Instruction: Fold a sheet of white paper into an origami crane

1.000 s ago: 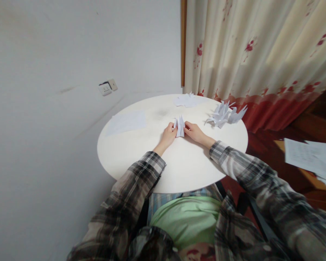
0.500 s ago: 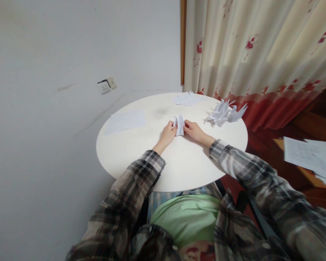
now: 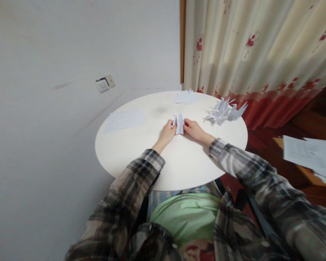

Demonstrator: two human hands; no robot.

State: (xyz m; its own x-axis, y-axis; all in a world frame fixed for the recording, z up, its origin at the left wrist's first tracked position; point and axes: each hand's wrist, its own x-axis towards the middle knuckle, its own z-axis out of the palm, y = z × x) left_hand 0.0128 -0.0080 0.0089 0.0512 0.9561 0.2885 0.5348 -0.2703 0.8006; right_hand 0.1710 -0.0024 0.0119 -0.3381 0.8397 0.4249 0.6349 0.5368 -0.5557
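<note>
A person in a green shirt (image 3: 187, 210) under an open plaid shirt (image 3: 136, 177) sits at a round white table (image 3: 184, 163), both forearms reaching in over the near edge. A dark chair arm (image 3: 260, 217) shows at the right, below the right sleeve (image 3: 239, 159). Near the middle of the tabletop, a small piece of white folded paper (image 3: 179, 124) stands upright between two bare hands, its narrow points up. The left hand (image 3: 167, 132) pinches its left side, thumb and fingers closed on the paper; the right hand (image 3: 193, 129) grips the right edge between thumb and curled fingers. To the right, printed sheets (image 3: 305, 154) lie on a wooden cabinet (image 3: 299, 170) beyond the table. Flat white paper (image 3: 126, 119) rests toward the table's left side, well apart from the hands. Farther over on the right, a cluster of pointed paper shapes (image 3: 221, 112) sits near the rim, while more white paper (image 3: 185, 98) lies by the far edge. Behind, a socket (image 3: 101, 86) is set in a pale, scuffed wall (image 3: 43, 119), and a cream curtain (image 3: 250, 69) with red flowers hangs at right.
</note>
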